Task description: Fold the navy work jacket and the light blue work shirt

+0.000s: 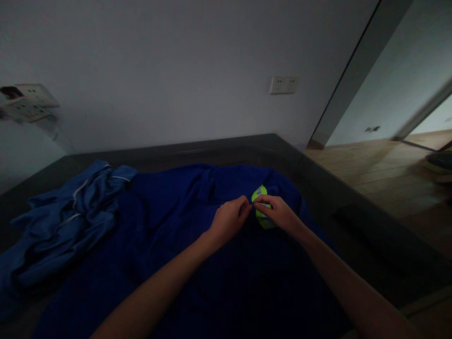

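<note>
A large dark-blue cloth point(176, 202), perhaps a garment, lies spread and wrinkled over the dark tabletop. On its right part shows a fluorescent yellow-green reflective strip point(265, 223) with a silver band. My left hand point(231, 214) is closed in a pinch at the strip's left edge, its fingertips on a small bit of the blue cloth. Facing it, my right hand point(277, 211) pinches the same spot, its fingers lying across the strip and covering its middle. The fingertips of both hands nearly meet. Anything smaller between them is too dim to make out.
A lighter blue garment with white piping point(88, 197) lies crumpled at the left. The dark table point(278, 150) meets a pale wall bearing a double socket point(284, 85). A black item point(367, 233) rests at the right. Beyond the table edge is a wooden floor point(367, 160).
</note>
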The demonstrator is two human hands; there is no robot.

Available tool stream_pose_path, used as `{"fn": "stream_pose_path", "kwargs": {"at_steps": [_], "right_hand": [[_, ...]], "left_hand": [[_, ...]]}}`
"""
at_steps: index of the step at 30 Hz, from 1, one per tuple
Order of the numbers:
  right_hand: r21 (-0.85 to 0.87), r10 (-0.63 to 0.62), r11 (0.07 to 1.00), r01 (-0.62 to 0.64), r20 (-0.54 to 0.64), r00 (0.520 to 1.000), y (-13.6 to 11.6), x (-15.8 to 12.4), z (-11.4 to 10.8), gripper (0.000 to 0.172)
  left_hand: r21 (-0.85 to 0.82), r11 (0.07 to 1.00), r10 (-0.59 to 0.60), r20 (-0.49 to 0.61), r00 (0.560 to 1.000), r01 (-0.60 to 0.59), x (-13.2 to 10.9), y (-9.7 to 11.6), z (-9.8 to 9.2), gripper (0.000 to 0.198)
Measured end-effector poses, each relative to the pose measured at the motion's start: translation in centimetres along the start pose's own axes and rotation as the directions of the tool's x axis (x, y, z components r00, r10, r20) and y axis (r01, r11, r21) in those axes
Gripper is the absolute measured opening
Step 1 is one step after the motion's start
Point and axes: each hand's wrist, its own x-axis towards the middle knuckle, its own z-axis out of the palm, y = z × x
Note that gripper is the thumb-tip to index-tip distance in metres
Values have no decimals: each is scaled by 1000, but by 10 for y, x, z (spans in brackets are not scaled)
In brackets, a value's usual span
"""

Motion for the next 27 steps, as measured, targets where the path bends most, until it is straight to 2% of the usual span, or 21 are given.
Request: {"fn": "stream_pose_path", "kwargs": {"at_steps": [11, 18, 24, 27], "right_hand": [[-157, -4, 987, -18, -138, 990, 0, -1, 3, 15], [-171, -21, 985, -12, -192, 981, -9, -7, 10, 13], [-178, -26, 984, -9, -196, 980, -8, -8, 7, 9], [-171, 2, 985, -30, -164, 987, -7, -6, -1, 9]], "left_hand": [[164, 985, -67, 70, 995, 55, -2, 5, -1, 11], [247, 967, -68, 33, 997, 58, -4, 4, 6, 10], [101, 991, -85, -37, 996, 89, -4, 1, 11, 11], [-14, 996, -94, -24, 995, 93, -4, 0, 11, 12]]}}
